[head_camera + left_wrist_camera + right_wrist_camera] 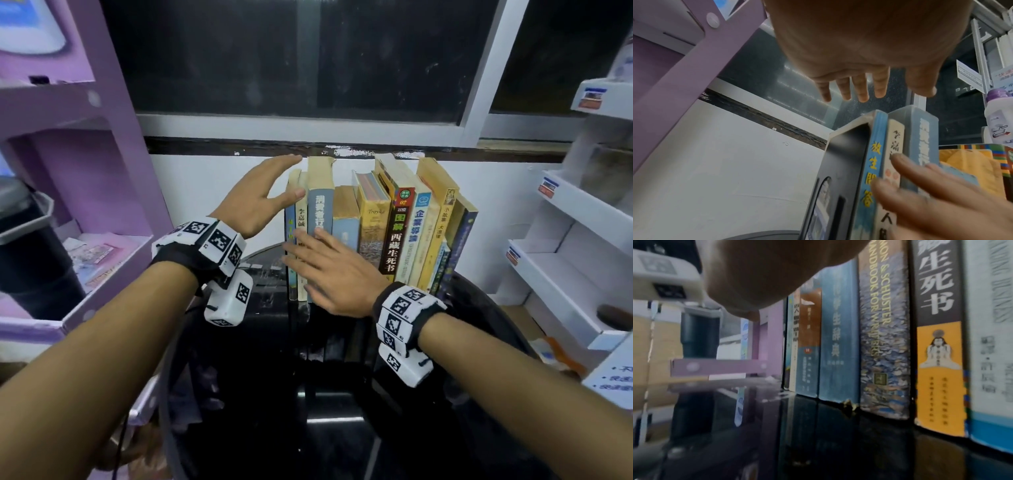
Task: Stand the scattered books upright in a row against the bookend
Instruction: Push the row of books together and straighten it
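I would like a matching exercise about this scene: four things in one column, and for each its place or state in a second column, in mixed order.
Column one:
1. left hand
2. right hand
3. purple shelf unit
4. black and orange book

Column two:
A. lies with straight fingers across the spines at the left end of the row
B. stands upright in the middle of the row
C. stands to the left of the table
D. is open beside the leftmost book, near its top

Pairs: 1-D, 2-A, 3-C, 4-B
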Demonstrator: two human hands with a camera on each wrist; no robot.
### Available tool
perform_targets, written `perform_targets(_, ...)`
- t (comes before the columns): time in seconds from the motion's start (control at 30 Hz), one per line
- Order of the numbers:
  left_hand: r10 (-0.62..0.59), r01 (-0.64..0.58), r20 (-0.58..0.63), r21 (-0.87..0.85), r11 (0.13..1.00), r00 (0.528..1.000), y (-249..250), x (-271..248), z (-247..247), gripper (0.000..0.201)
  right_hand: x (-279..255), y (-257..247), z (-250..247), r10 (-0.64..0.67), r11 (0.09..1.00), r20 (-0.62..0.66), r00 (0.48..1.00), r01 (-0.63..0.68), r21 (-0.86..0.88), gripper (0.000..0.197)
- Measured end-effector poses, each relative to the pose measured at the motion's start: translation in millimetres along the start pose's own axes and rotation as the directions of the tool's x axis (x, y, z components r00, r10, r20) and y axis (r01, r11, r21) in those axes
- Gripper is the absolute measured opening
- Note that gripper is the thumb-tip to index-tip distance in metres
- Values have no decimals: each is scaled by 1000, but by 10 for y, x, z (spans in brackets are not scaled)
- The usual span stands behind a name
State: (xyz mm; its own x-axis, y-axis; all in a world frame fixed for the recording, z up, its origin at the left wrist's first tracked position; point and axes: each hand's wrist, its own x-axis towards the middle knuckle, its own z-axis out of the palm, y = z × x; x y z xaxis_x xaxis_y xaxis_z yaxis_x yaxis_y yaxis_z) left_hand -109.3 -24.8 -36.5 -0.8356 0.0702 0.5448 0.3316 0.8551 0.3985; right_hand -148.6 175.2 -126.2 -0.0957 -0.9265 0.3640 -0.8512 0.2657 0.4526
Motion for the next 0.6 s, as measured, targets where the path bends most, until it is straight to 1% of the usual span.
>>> perform_targets(0.07, 11, -10, 24, -20, 1000, 1000, -35, 37, 26, 59, 20, 44, 78, -86, 994, 69, 994, 91, -68, 61)
perform_targets(0.2, 64, -61, 60, -41, 997, 996, -96, 110, 112, 63, 76, 150, 189, -206, 971, 98, 974, 216, -104, 61)
perform_targets(0.3, 79, -76, 56, -63, 995, 995, -155, 158, 186, 66, 132, 238, 239, -225, 962, 111, 968, 238, -134, 59)
perform_targets(0.4, 88, -85, 48, -79, 993, 995, -207, 177, 265, 66, 155, 314, 288, -225, 952, 122, 967, 245, -182, 63)
perform_targets(0.53, 88, -81, 66, -103, 991, 994, -266, 176, 361, 65, 155, 362, 374, -238, 935, 108, 965, 258, -244, 65)
perform_targets(0.6, 105, -98, 48, -124, 987, 993, -283, 174, 393, 68, 154, 382, 403, -247, 925, 95, 964, 264, -273, 65)
